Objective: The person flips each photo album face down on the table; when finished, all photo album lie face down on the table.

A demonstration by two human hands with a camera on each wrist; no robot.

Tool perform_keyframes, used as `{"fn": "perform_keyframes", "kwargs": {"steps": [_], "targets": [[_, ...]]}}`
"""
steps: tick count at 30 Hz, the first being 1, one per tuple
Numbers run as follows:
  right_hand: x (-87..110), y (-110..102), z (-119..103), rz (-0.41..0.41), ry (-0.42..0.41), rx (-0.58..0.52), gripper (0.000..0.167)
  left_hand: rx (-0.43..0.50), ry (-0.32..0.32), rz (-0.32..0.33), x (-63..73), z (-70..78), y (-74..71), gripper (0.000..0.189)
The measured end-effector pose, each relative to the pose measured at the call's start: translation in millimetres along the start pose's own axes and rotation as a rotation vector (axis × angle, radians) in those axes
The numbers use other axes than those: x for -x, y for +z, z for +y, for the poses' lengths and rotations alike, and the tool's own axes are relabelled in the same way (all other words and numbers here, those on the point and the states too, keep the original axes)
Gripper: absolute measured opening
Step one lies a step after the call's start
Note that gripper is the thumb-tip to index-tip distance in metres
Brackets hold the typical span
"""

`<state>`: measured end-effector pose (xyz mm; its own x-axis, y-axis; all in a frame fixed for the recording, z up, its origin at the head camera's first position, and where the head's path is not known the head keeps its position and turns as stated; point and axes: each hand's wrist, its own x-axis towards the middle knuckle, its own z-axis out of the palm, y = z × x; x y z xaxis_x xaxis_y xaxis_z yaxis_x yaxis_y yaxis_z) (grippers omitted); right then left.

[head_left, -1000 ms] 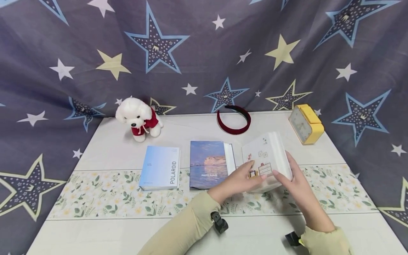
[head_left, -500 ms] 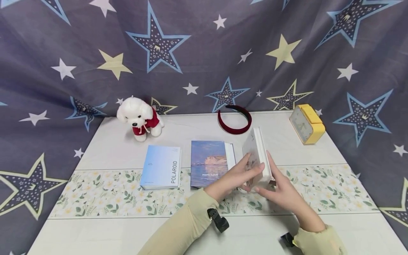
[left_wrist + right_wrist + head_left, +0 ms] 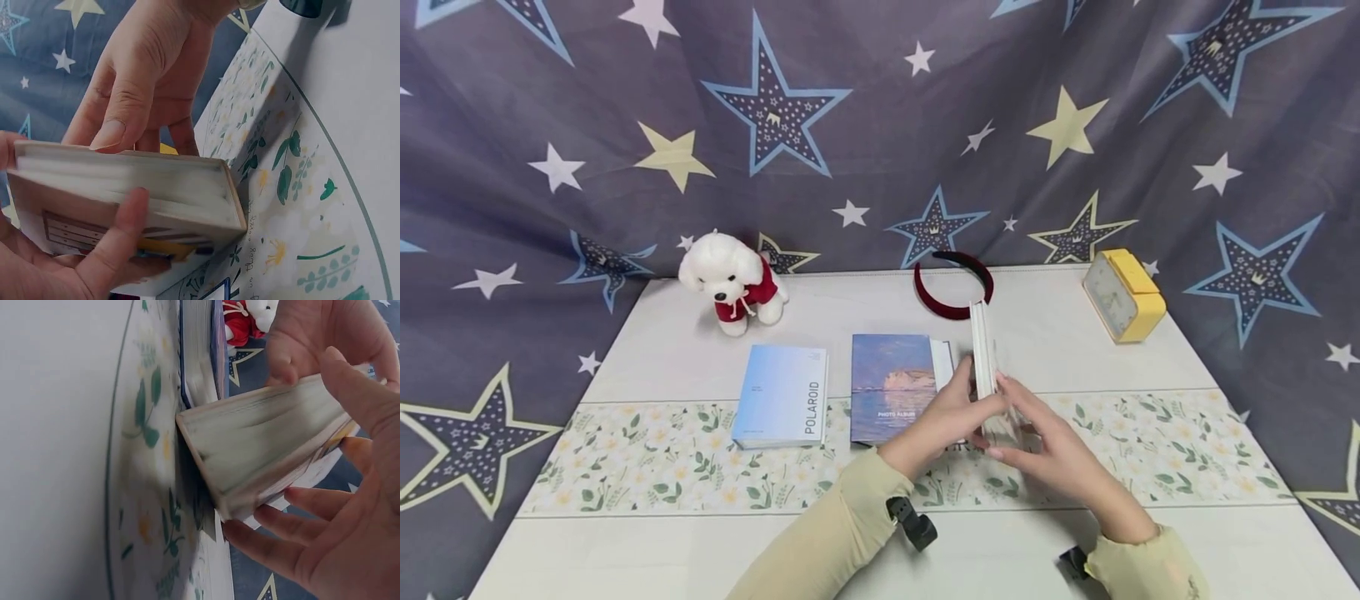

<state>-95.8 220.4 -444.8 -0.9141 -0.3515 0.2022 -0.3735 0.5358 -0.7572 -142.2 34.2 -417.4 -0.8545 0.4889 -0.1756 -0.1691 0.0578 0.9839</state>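
A small white photo album (image 3: 981,350) stands nearly edge-on above the flowered strip of the table, between my two hands. Its cover, with drawn furniture, shows in the left wrist view beside the thick page block (image 3: 125,172). My left hand (image 3: 947,412) grips it from the left, thumb across the edge. On the other side my right hand (image 3: 1052,454) holds it between thumb and fingers; the right wrist view has several right fingers along the lower cover (image 3: 300,494). Just left lies a blue seascape album (image 3: 891,379) marked PHOTO ALBUM, partly behind my left hand.
A light-blue POLAROID album (image 3: 782,396) lies farther left. Behind it stands a white toy dog (image 3: 722,271) in red. A dark red headband (image 3: 940,312) rests at the back, and a yellow alarm clock (image 3: 1135,300) stands back right. A starry curtain (image 3: 865,150) hangs behind the table.
The white album has swung from showing its drawn cover to nearly edge-on, and moved left. My right hand has moved left with it, while my left hand has shifted only slightly.
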Motion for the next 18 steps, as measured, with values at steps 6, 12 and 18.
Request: {"fn": "perform_keyframes", "kwargs": {"steps": [6, 12, 18], "targets": [[1.6, -7.3, 8.2, 0.008, 0.062, 0.036, 0.078, 0.031, 0.072, 0.045, -1.5, -2.4, -0.1, 0.064], [5.7, -13.1, 21.2, 0.025, 0.132, 0.000, 0.081, 0.082, 0.030, 0.052, -1.0, -6.7, -0.6, 0.083], [8.1, -22.4, 29.2, 0.051, 0.213, -0.002, 0.105, 0.060, 0.060, 0.005, -4.5, -16.0, 1.9, 0.071]]}}
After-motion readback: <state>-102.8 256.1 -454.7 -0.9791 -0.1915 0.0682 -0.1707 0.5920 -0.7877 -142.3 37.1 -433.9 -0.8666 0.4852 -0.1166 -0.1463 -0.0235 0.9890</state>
